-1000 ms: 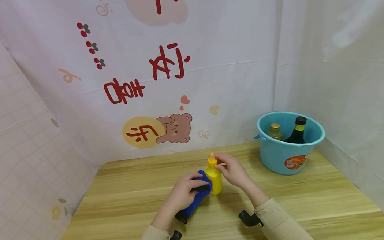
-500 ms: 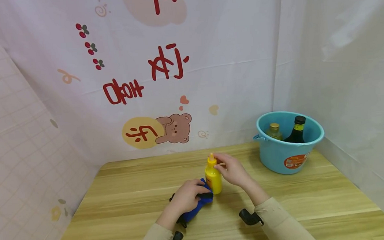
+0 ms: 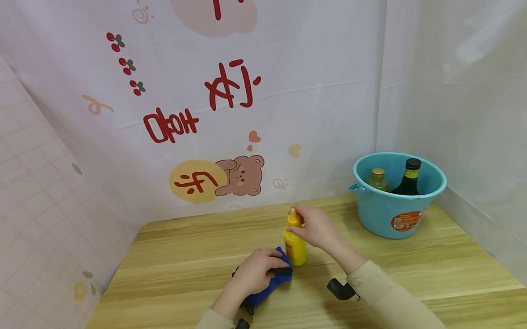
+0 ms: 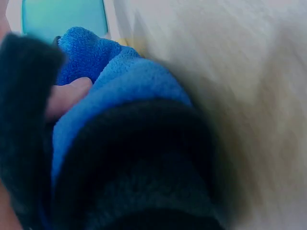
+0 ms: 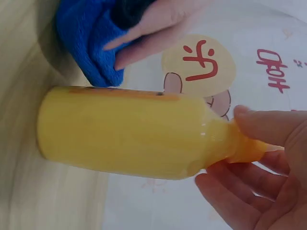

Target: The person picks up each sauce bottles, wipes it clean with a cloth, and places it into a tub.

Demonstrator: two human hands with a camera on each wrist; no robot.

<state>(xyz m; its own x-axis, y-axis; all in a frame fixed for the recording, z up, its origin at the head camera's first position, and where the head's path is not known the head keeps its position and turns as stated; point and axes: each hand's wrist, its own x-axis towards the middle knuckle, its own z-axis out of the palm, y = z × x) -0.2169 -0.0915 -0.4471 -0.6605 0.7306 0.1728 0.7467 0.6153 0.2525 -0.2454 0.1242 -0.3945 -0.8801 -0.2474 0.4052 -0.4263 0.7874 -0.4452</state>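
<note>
A yellow squeeze bottle [image 3: 296, 252] with a pointed nozzle stands upright on the wooden table. My right hand [image 3: 320, 227] grips its cap and neck between thumb and fingers; the right wrist view shows the bottle body [image 5: 120, 132] uncovered, with the thumb [image 5: 268, 125] across the cap. To the left, my left hand [image 3: 255, 273] holds a bunched blue cloth [image 3: 266, 292] with black edging low beside the bottle. In the left wrist view the cloth [image 4: 134, 79] fills much of the picture, a fingertip showing at its fold. Whether cloth and bottle touch, I cannot tell.
A light blue bucket [image 3: 375, 215] stands at the back right of the table [image 3: 170, 271]. Inside it are a dark bottle [image 3: 407, 182] with a black cap and a gold-capped bottle [image 3: 377, 179]. A printed white curtain [image 3: 323, 105] hangs behind the table.
My left hand has drawn the cloth down the bottle's left side, towards me, then stayed nearly still. My right hand keeps its hold on the cap, with only a slight shift.
</note>
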